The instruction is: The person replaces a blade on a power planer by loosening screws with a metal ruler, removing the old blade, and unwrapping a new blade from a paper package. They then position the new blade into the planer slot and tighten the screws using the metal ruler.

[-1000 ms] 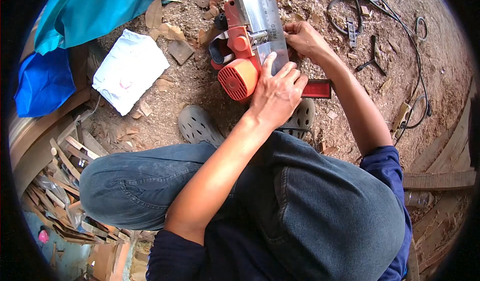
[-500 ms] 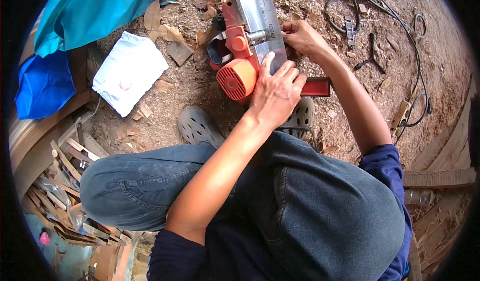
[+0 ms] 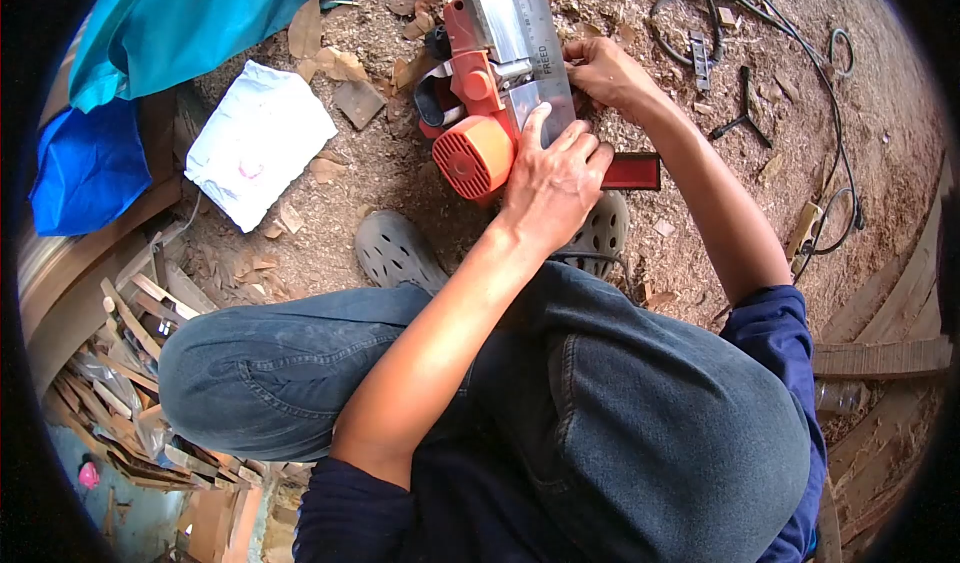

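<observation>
An orange electric planer [image 3: 472,153] lies on the ground with its metal sole [image 3: 495,18] turned up. A steel ruler [image 3: 545,63] lies lengthwise along the sole. My left hand [image 3: 555,178] grips the ruler near its lower end, the thumb pressing on top and the fingers bent over the far edge against the planer. My right hand [image 3: 605,78] is at the planer's right side, with its fingertips pinched beside the ruler. What they hold, if anything, is hidden. A red, dark-edged piece [image 3: 632,173] sticks out beyond my left fingers.
Wood shavings and dry leaves cover the ground. To the left lie a white packet [image 3: 260,148], a blue bag [image 3: 92,171] and a teal sheet [image 3: 190,23]. On the right are a black three-armed tool [image 3: 742,113] and a black cable [image 3: 835,133]. Wood offcuts [image 3: 130,403] are heaped lower left.
Almost nothing differs. The ruler and both hands keep nearly the same place on the planer, with only a very slight shift.
</observation>
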`<state>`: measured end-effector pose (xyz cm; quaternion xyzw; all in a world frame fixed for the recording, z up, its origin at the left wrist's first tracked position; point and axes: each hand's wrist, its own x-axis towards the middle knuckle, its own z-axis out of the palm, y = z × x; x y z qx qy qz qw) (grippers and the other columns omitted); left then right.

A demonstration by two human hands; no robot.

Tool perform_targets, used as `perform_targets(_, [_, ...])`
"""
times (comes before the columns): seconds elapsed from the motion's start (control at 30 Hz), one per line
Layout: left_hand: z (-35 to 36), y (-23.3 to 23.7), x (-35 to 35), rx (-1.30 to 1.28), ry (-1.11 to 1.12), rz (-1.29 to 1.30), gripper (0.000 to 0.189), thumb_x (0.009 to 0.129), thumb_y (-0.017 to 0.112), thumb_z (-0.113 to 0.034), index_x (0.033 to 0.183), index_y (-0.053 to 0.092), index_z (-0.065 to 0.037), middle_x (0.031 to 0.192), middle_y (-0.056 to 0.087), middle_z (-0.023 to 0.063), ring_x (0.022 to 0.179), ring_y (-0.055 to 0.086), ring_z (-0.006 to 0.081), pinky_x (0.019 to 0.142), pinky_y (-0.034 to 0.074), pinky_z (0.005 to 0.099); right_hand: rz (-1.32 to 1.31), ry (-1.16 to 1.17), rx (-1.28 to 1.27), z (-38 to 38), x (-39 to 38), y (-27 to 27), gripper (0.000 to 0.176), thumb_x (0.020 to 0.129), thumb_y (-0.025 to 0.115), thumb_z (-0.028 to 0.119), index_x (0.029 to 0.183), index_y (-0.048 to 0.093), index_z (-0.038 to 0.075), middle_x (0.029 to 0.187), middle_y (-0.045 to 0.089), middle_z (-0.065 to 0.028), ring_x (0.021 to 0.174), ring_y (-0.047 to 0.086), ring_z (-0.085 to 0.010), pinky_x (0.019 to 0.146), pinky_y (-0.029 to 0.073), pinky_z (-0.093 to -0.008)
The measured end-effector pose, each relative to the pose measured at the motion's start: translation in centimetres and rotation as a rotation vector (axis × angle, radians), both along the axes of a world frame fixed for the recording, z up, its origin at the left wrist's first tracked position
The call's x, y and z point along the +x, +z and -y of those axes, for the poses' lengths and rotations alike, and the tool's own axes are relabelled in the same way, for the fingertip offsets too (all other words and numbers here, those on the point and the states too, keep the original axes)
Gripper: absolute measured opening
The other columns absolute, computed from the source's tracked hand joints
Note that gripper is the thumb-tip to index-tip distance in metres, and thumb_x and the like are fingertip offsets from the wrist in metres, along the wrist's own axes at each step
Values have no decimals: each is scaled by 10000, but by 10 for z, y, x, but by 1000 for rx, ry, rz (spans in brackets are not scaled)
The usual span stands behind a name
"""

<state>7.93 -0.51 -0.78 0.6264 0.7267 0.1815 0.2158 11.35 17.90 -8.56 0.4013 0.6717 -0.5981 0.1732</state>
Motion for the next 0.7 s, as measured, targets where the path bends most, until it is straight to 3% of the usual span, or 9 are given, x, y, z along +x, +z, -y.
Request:
perform_targets(0.07, [0, 0, 0, 4, 0, -2, 485, 746, 865, -232, 1174, 689, -86, 1122, 698, 77, 1258, 623, 248, 1183, 301, 574, 1, -67, -41, 3, 0, 3, 196, 981, 691, 216, 1084, 786, 78, 686, 676, 17, 488, 498, -47, 439, 383, -248])
perform_targets(0.7, [1, 1, 2, -7, -8, 10, 484, 733, 863, -230, 1161, 692, -83, 1114, 695, 76, 1252, 621, 251, 1178, 303, 580, 12, -29, -13, 1, -4, 19, 298, 907, 697, 109, 1192, 773, 69, 681, 699, -14, 501, 546, -55, 447, 398, -249])
